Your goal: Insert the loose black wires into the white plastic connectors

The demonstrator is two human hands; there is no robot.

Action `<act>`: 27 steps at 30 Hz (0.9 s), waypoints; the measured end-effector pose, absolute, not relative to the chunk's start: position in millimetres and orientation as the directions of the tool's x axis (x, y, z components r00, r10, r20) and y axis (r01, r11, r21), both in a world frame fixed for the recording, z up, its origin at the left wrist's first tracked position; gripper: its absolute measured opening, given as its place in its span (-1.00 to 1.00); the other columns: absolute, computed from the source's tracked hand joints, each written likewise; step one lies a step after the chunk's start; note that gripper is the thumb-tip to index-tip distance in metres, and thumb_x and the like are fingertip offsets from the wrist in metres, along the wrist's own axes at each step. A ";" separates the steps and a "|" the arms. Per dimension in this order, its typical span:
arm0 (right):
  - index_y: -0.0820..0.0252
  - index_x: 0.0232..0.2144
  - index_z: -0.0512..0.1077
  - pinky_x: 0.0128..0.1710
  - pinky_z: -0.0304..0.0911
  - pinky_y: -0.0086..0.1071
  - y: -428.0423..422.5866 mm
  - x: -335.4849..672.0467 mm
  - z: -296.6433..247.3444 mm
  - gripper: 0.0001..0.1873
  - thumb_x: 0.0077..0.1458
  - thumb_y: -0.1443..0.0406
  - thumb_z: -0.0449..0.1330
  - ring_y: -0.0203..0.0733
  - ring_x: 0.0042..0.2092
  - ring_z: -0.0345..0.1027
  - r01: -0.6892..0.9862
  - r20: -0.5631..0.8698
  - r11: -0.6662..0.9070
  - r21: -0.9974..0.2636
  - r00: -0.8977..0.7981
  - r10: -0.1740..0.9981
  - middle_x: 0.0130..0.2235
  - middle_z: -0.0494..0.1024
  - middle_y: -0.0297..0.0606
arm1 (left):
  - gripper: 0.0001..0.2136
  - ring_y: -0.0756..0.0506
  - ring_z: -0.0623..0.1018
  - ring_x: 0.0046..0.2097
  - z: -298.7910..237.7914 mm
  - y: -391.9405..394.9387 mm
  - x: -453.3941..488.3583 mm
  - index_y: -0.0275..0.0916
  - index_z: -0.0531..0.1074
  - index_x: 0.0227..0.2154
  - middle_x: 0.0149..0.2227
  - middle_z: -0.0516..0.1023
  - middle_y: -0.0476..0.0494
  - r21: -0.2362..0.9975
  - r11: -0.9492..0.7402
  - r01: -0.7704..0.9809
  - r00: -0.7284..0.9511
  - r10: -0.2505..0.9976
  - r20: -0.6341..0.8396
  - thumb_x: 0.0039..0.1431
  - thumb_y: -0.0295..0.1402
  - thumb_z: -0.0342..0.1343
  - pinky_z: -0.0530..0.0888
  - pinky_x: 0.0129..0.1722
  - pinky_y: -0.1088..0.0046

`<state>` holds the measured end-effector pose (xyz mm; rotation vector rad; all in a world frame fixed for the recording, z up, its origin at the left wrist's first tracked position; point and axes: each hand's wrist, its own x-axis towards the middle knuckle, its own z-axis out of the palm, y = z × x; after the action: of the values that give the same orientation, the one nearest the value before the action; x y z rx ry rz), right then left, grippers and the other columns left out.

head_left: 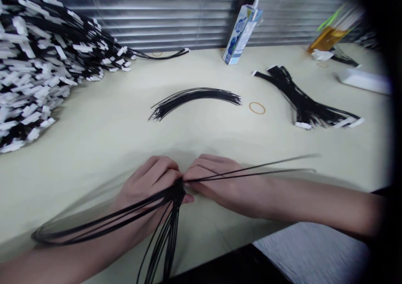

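Observation:
My left hand point(150, 183) and my right hand point(216, 179) meet at the near edge of the table, both pinched shut on a bunch of thin black wires point(163, 229). The wires fan out to the left, downward past the table edge and to the right across my right forearm; some are smeared by motion. A loose curved bundle of black wires point(194, 97) lies on the table beyond my hands, apart from them.
A large heap of black wires with white tags point(34, 62) fills the left. A rubber band point(257, 107), a tagged wire bundle point(310, 108), a blue-white carton point(240, 34), a white tray point(364, 81) and a yellow container point(328, 37) lie on the beige table point(103, 133).

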<state>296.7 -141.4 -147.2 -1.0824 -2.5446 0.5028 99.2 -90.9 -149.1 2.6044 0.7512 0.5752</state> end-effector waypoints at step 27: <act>0.22 -0.32 0.49 -0.14 0.29 -0.43 -132.7 294.8 -160.2 -0.89 0.12 0.42 0.16 -0.30 -0.19 0.37 0.492 0.209 0.408 -0.769 -0.409 0.888 -0.30 0.50 -0.30 | -0.92 -0.10 0.47 -0.27 -156.8 -89.9 94.3 -0.13 0.42 -0.32 -0.28 0.43 -0.08 0.709 -0.615 0.346 0.758 0.628 0.175 0.10 -0.35 0.15 0.50 -0.34 0.41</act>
<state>294.8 -132.7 -160.2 -1.1694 -2.0505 0.8312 94.3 -89.9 -156.8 2.2760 0.7251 0.5422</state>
